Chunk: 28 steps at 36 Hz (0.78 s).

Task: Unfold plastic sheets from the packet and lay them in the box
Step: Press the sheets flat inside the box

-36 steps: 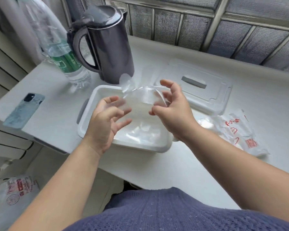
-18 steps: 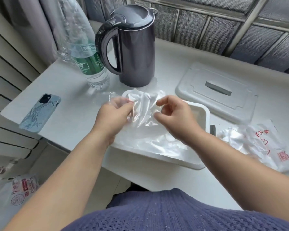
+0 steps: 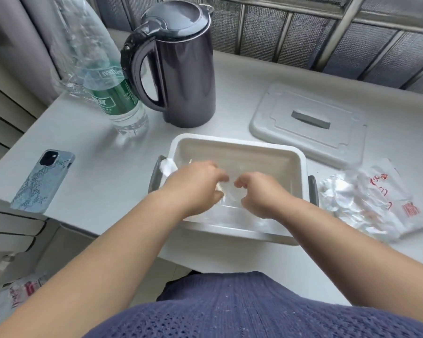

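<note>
A white rectangular box [image 3: 239,145] stands open near the table's front edge, with clear plastic lying on its floor. Both my hands are down inside it, close together. My left hand [image 3: 195,185] and my right hand [image 3: 259,193] each have curled fingers pinching a clear plastic sheet [image 3: 227,195] between them, low over the box floor. One corner of plastic [image 3: 167,168] drapes over the box's left rim. The packet [image 3: 374,201], clear with red print and crumpled sheets inside, lies on the table right of the box.
The box lid [image 3: 310,123] lies flat behind the box at the right. A dark kettle [image 3: 181,62] and a water bottle [image 3: 108,89] stand at the back left. A phone [image 3: 43,180] lies near the left table edge. Another printed bag [image 3: 20,289] sits on the floor.
My hands have dropped from above the box down into it, carrying the sheet with them. The sheet was spread and raised before; it is now low between my fingers.
</note>
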Tool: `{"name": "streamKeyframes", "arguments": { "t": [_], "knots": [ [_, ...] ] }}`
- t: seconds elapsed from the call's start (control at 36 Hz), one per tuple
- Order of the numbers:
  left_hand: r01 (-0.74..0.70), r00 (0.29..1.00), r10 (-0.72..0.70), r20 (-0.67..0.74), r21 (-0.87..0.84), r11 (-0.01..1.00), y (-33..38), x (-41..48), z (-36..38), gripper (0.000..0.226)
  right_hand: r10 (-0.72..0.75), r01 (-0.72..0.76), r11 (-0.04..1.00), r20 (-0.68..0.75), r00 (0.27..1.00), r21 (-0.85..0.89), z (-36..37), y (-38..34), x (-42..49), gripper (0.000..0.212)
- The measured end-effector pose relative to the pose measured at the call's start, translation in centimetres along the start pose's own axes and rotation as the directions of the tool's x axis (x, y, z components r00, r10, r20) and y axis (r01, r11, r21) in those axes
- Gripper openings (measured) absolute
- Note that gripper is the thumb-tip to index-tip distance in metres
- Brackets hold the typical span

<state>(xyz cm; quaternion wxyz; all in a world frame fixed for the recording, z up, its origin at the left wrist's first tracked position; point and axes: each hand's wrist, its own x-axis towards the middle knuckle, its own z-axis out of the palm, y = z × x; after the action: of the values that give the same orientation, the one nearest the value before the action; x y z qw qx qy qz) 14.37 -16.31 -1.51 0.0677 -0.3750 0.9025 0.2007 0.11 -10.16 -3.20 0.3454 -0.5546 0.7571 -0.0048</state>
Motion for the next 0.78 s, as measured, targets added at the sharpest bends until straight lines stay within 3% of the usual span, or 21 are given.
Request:
{"name": "streamKeyframes", "arguments": {
  "t": [0.03, 0.08, 0.11, 0.17, 0.22, 0.25, 0.33, 0.39, 0.53, 0.64, 0.78],
  "knots": [
    [0.033, 0.986, -0.042, 0.163, 0.055, 0.998, -0.2, 0.5, 0.6, 0.042, 0.019, -0.019, 0.999, 0.019, 1.000, -0.047, -0.1, 0.0, -0.1, 0.045],
    [0.036, 0.944, -0.078, 0.322, 0.136, 0.990, -0.7, 1.1, 1.7, 0.051, 0.047, -0.038, 0.986, 0.052, 0.998, -0.160, 0.0, 0.1, -0.3, 0.025],
    [0.035, 0.930, -0.094, 0.355, 0.170, 0.985, -0.9, 1.3, 2.1, 0.054, 0.060, -0.045, 0.975, 0.061, 0.996, -0.218, -0.2, 0.0, -0.5, 0.012],
    [0.018, 0.913, -0.106, 0.394, 0.222, 0.975, -1.2, 1.5, 2.8, 0.060, 0.093, -0.065, 0.955, 0.081, 0.992, -0.290, -0.3, 0.2, -0.9, 0.017],
    [-0.008, 0.903, -0.098, 0.419, 0.245, 0.969, -1.2, 1.6, 3.1, 0.069, 0.122, -0.087, 0.931, 0.079, 0.989, -0.355, -0.4, 0.2, -1.2, 0.004],
    [-0.025, 0.899, -0.087, 0.428, 0.248, 0.968, -1.2, 1.7, 3.1, 0.071, 0.110, -0.081, 0.917, 0.053, 0.993, -0.390, -0.3, 0.4, -1.1, 0.018],
    [-0.045, 0.893, -0.066, 0.444, 0.236, 0.971, -1.2, 1.9, 3.3, 0.072, -0.021, 0.012, 0.880, -0.014, 1.000, -0.476, 0.0, 0.2, -0.5, 0.038],
    [-0.057, 0.889, -0.054, 0.454, 0.227, 0.972, -1.2, 2.0, 3.4, 0.071, -0.085, 0.096, 0.893, 0.045, 0.995, -0.439, 0.5, 0.2, 0.3, 0.049],
    [-0.036, 0.892, -0.068, 0.447, 0.220, 0.975, -1.5, 2.2, 3.5, 0.076, 0.125, 0.009, 0.905, 0.285, 0.950, -0.426, 1.6, 1.3, 1.1, 0.076],
    [0.034, 0.903, -0.114, 0.414, 0.195, 0.980, -1.5, 2.1, 3.1, 0.057, 0.068, 0.044, 0.922, 0.273, 0.960, -0.385, 1.3, 1.3, 1.1, 0.065],
    [0.146, 0.964, -0.175, 0.199, 0.151, 0.978, 0.3, 1.7, 1.1, 0.041, -0.134, 0.148, 0.950, 0.068, 0.989, -0.276, -1.1, 2.1, 0.0, 0.048]
  ]
}}
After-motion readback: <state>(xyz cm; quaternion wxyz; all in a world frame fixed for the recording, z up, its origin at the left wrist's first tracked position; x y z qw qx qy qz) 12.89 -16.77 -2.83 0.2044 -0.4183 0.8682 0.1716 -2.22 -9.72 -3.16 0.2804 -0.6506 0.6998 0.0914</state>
